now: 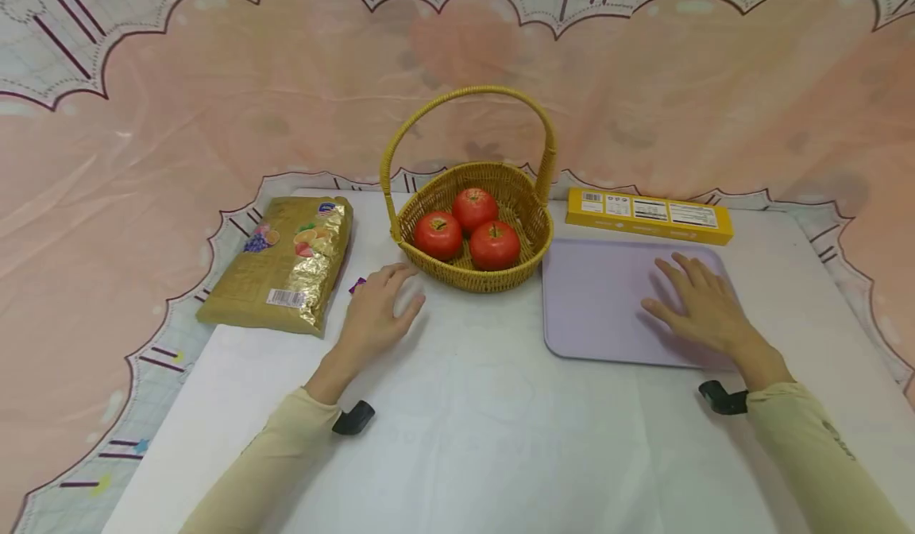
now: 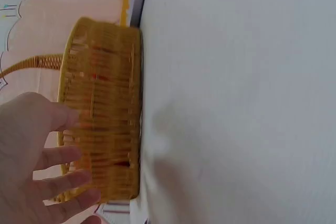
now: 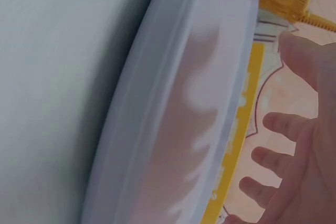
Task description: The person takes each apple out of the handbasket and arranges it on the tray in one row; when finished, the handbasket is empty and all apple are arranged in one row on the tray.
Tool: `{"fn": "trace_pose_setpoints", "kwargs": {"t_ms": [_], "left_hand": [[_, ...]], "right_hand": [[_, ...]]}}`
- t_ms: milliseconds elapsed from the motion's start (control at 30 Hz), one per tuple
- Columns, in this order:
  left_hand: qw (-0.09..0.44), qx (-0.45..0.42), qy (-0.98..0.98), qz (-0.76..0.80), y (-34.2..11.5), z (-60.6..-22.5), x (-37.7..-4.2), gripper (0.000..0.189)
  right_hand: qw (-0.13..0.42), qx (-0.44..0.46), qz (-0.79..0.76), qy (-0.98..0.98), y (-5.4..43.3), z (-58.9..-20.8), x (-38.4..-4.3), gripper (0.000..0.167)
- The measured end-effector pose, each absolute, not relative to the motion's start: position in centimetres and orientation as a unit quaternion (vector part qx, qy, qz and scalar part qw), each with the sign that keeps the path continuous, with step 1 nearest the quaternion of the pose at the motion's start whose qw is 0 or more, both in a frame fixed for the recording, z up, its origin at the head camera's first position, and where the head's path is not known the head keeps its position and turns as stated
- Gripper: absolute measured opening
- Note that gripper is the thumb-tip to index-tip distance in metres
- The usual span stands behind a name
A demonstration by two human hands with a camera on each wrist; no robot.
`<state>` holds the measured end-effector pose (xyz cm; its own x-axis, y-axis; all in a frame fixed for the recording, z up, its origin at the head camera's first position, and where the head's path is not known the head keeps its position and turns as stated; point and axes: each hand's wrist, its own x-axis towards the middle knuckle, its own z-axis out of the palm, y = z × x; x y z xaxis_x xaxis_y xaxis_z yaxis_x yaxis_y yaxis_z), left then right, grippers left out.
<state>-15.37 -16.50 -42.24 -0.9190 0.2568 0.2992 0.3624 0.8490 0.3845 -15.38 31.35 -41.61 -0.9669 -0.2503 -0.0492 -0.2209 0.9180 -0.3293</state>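
Three red tomatoes [image 1: 495, 245] lie in a woven yellow basket [image 1: 475, 281] with a tall arched handle. My left hand [image 1: 375, 311] is in front of the basket's left side, fingers spread and relaxed, holding nothing. A small purple piece [image 1: 357, 284] shows partly from behind that hand. In the left wrist view the fingers reach toward the basket wall [image 2: 105, 114]; whether they touch it I cannot tell. Over the right part of a pale purple tray [image 1: 593, 303] hovers my right hand [image 1: 696, 303], fingers apart and nothing held. Its shadow falls on the tray in the right wrist view.
A gold foil bag [image 1: 275, 268] with fruit pictures lies at the left of the white table [image 1: 500, 439]. Behind the tray is a long yellow box [image 1: 649, 214]. A patterned peach cloth [image 1: 286, 121] hangs along the back.
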Motion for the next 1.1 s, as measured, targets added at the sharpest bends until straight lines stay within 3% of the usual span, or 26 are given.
{"fn": "trace_pose_setpoints", "kwargs": {"t_ms": [167, 533, 1100], "left_hand": [[0.102, -0.175, -0.930, -0.306, -14.0, -43.2, -14.5, 0.036], [0.073, -0.195, -0.908, -0.364, -9.5, -44.6, -13.9, 0.034], [0.080, -0.255, -0.915, -0.302, -5.5, -45.2, -13.4, 0.032]], "right_hand": [[0.019, -0.131, -0.205, 0.970, 30.3, -41.8, -15.7, 0.072], [-0.014, -0.134, -0.271, 0.953, 28.5, -42.7, -16.7, 0.059], [-0.033, -0.170, -0.324, 0.930, 26.3, -42.5, -17.7, 0.046]]}}
